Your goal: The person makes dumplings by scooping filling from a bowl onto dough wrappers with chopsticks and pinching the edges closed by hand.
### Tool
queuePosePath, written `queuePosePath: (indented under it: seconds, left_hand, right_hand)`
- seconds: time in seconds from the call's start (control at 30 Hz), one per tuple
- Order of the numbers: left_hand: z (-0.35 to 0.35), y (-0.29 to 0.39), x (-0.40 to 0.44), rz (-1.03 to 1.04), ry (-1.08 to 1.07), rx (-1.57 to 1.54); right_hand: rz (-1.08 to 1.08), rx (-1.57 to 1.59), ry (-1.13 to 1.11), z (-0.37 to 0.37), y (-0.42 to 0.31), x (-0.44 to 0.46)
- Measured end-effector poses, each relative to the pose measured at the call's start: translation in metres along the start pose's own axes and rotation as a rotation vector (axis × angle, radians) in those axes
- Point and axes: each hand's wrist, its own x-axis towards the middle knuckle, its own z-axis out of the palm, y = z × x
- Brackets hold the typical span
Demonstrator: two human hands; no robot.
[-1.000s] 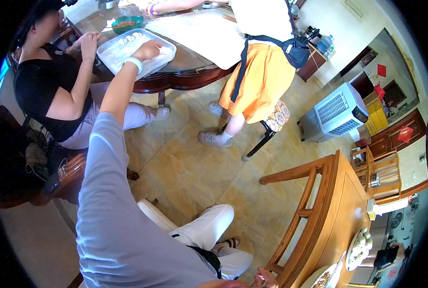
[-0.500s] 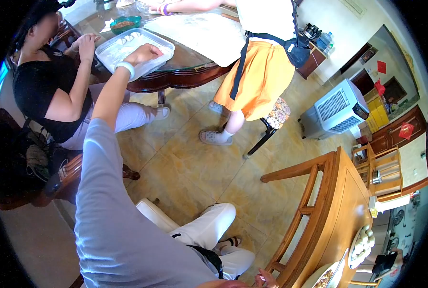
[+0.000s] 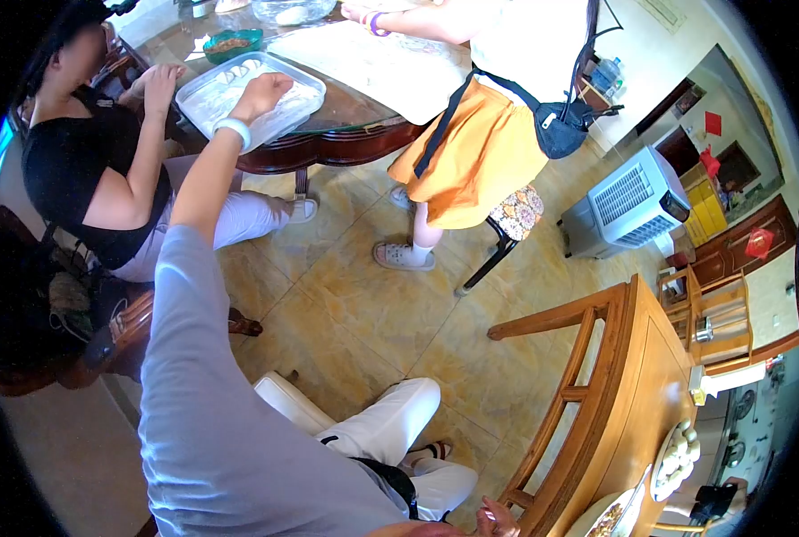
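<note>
My left hand (image 3: 260,97), with a pale band on its wrist, is held above a white plastic tray (image 3: 200,106). Its fingers are closed, and what they may hold is hidden. Several small white dough pieces (image 3: 242,70), dumpling-like, lie along the tray's far side, and the tray's bottom has a white dusting. At the bottom edge of the view, my right hand (image 3: 498,519) shows only in part beside the wooden table. Its fingers are curled around a small pale bit that I cannot make out.
A seated person in black (image 3: 90,174) and a standing person in an orange skirt (image 3: 475,152) are at the glass-topped table, by a floury white mat (image 3: 372,67) and a green bowl (image 3: 232,46). A wooden table (image 3: 628,385) bears a plate of white buns (image 3: 677,461). An air cooler (image 3: 628,201) stands right.
My left hand has lifted slightly and turned, its fingers more closed. The standing person has shifted, with bag and skirt swinging, and a clear bowl shows more on the table.
</note>
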Motion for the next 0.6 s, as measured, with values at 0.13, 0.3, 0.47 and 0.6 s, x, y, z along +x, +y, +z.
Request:
queuePosePath:
  seconds: [0.13, 0.3, 0.47, 0.6]
  left_hand:
    - [-0.001, 0.001, -0.006, 0.134, -0.156, -0.118]
    - [-0.005, -0.008, -0.001, 0.190, -0.289, -0.149]
    - [0.000, -0.006, -0.002, 0.205, -0.279, 0.005]
    - [-0.002, -0.002, -0.002, 0.141, -0.250, 0.041]
  right_hand:
    - [0.003, 0.003, -0.002, 0.002, 0.002, 0.000]
    - [0.001, 0.007, 0.004, 0.002, 0.004, -0.002]
    - [0.002, 0.010, 0.012, 0.003, 0.006, -0.002]
    - [0.008, 0.015, 0.020, 0.005, 0.006, -0.006]
